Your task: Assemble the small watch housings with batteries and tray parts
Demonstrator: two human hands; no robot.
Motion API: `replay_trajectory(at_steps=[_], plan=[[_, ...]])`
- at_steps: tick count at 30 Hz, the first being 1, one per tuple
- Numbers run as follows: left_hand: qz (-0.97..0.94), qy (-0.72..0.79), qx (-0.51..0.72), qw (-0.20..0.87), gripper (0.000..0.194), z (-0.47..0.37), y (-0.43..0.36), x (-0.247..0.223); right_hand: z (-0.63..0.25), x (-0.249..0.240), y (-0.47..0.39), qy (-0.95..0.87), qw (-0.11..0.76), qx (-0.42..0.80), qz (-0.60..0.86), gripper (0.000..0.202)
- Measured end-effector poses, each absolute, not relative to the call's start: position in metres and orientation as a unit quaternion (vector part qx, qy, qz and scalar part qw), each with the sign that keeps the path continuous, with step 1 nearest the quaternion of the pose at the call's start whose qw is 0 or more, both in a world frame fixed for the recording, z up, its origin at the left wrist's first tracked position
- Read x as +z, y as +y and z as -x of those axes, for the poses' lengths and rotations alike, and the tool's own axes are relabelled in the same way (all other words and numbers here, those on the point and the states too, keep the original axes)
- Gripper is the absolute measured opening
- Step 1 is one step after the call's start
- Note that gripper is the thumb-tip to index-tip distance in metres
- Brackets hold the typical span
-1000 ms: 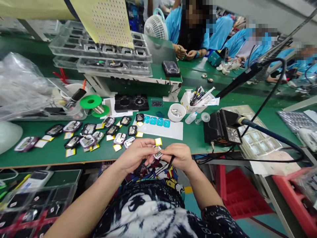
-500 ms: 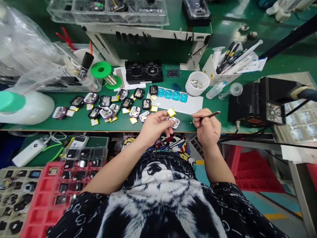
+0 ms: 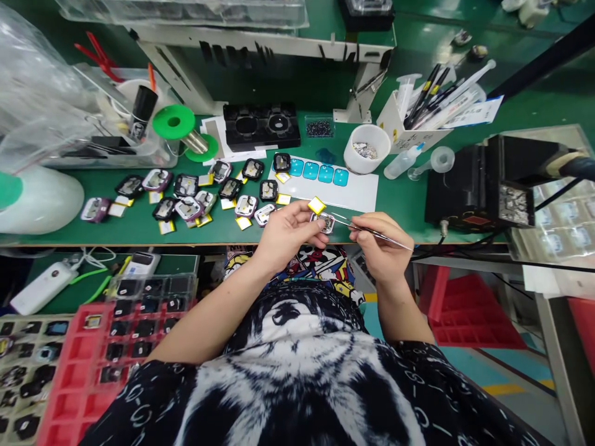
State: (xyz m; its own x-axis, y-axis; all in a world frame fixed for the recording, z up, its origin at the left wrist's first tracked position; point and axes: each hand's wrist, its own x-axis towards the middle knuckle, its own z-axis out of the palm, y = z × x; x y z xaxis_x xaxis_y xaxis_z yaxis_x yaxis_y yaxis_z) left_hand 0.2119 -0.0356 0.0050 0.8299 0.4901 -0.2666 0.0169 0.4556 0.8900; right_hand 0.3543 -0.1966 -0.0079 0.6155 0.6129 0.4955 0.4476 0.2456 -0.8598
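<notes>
My left hand (image 3: 294, 230) is closed on a silver smartwatch case (image 3: 328, 223) with its inside facing up, held over the front edge of the green bench. A yellow-edged battery (image 3: 317, 205) stands out from the case's far side. Tweezers (image 3: 379, 234) lie in my closed right hand (image 3: 385, 244), their tips pointing left, close to the case; whether they touch it I cannot tell. Left of my hands lie several opened watch cases (image 3: 189, 209) with batteries beside them. Just beyond my hands is a white sheet (image 3: 362, 192) bearing blue square stickers (image 3: 326, 174).
A white cup of small metal parts (image 3: 367, 150) and a pen holder (image 3: 409, 124) stand behind my right hand. A black soldering station (image 3: 460, 186) is at right. Solder wire (image 3: 198, 142), a black fixture (image 3: 263, 127) and a white bottle (image 3: 46, 201) stand leftward. Red trays (image 3: 77, 378) sit below.
My right hand has turned and brought the tweezers' tips left, close to the watch case. My left hand still holds the case. The camera view has shifted slightly.
</notes>
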Motion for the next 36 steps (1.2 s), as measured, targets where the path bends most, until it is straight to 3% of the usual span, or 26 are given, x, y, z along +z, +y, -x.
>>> replay_trajectory(at_steps=[9,23,28,33,36], plan=[[-0.506,0.251,0.141,0.813,0.043,-0.21,-0.035,0.003,-0.352,-0.007,-0.2,-0.489,0.61,0.038,0.622,0.033],[-0.533,0.254,0.121,0.798,0.039,-0.21,-0.036,0.009,-0.355,-0.002,-0.201,-0.493,0.588,0.052,0.639,0.026],[-0.547,0.244,0.112,0.793,0.032,-0.209,-0.035,0.007,-0.364,-0.002,-0.197,-0.456,0.612,0.112,0.637,0.018],[-0.546,0.242,0.103,0.795,0.032,-0.208,-0.034,0.006,-0.374,-0.009,-0.192,-0.391,0.649,0.247,0.604,0.016],[-0.535,0.249,0.104,0.8,0.036,-0.209,-0.034,0.007,-0.374,-0.009,-0.193,-0.412,0.648,0.244,0.592,0.013]])
